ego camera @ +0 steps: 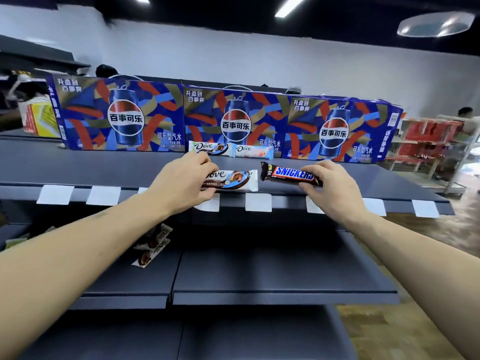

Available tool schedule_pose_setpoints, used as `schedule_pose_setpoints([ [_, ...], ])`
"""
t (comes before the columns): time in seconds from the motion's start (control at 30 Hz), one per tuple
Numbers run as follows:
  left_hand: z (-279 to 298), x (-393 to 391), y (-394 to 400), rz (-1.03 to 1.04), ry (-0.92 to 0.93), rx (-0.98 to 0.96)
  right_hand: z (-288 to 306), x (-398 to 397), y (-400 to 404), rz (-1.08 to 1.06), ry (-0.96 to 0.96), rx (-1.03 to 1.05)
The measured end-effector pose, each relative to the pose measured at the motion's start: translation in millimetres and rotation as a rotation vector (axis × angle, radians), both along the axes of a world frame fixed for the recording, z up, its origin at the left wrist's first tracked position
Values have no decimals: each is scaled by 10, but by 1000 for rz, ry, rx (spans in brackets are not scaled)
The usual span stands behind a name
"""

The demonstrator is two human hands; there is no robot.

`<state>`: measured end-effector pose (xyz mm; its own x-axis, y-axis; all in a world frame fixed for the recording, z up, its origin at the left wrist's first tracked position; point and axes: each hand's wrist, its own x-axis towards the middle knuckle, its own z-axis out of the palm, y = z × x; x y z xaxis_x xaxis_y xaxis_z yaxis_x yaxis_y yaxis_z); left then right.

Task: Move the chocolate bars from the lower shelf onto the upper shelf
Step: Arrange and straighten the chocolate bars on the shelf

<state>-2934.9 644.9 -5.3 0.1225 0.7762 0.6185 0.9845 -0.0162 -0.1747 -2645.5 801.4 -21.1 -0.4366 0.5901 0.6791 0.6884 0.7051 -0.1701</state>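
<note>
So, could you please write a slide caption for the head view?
Left hand holds a Dove bar, right hand a Snickers bar, at the upper shelf.

A: State the room enclosure.
B: A white wall spans the rear, from 10 o'clock to 2 o'clock. The ceiling is dark, with two strip lights at 12 o'clock. A round mirror hangs at 1 o'clock.

A: State the furniture.
B: A dark grey shelving unit fills the centre and the 6 o'clock area; white label holders line the front edge of one tier. Three blue drink cartons stand side by side at its rear. A pale metal rack carrying red goods stands at 3 o'clock.

A: State the floor.
B: Mottled brown floor shows from 3 to 5 o'clock.
</note>
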Motion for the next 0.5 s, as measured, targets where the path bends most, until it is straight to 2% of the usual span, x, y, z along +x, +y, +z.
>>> schedule_pose_setpoints([
  [0.5, 137, -756, 1095, 226, -71, -169, 114, -728, 1053, 12, -61, -52],
])
